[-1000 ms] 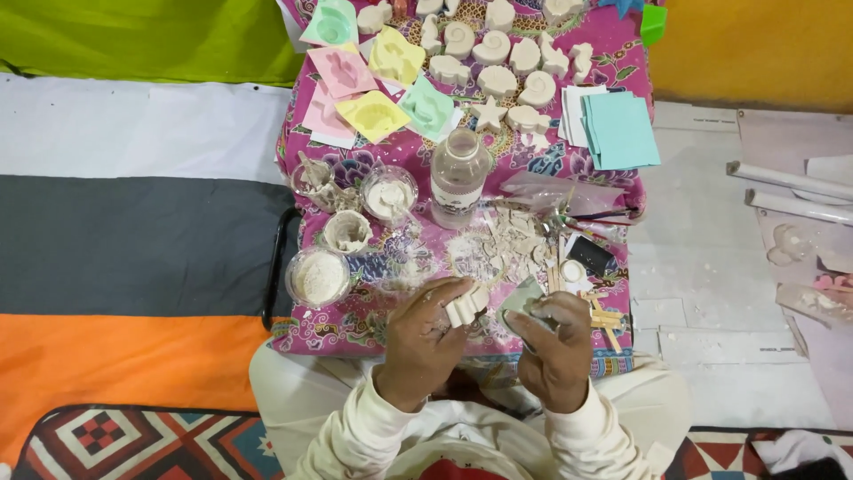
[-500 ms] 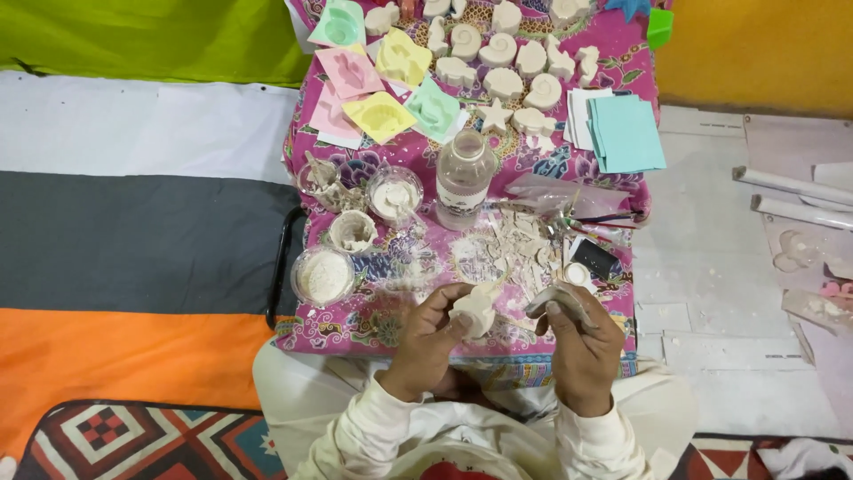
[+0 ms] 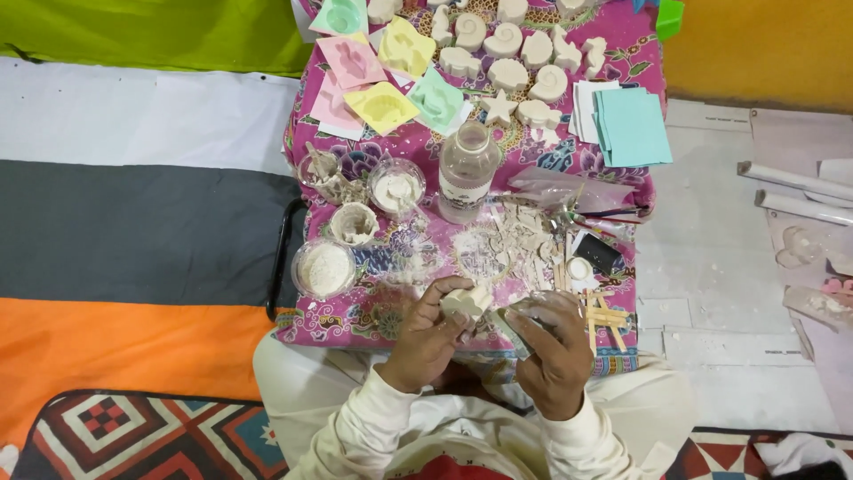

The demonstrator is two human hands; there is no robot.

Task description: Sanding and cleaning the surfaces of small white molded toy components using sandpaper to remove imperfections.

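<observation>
Hands grip work: left hand (image 3: 426, 342) holds white plaster cast (image 3: 466, 302), right hand (image 3: 555, 356) closed on small tool (image 3: 508, 324); finished casts (image 3: 511, 49) at 12 o'clock.

Low table under pink patterned cloth (image 3: 613, 53) — white casts (image 3: 511, 73), pastel moulds (image 3: 382, 107), powder cups (image 3: 324, 268), bottle (image 3: 466, 169), perhaps plaster crumbs (image 3: 520, 236).

Cream long sleeves w/ ribbed cuffs, bottom centre of frame; left hand (image 3: 426, 342) & right hand (image 3: 555, 360) bare; pale trousers, red patch on chest.
</observation>
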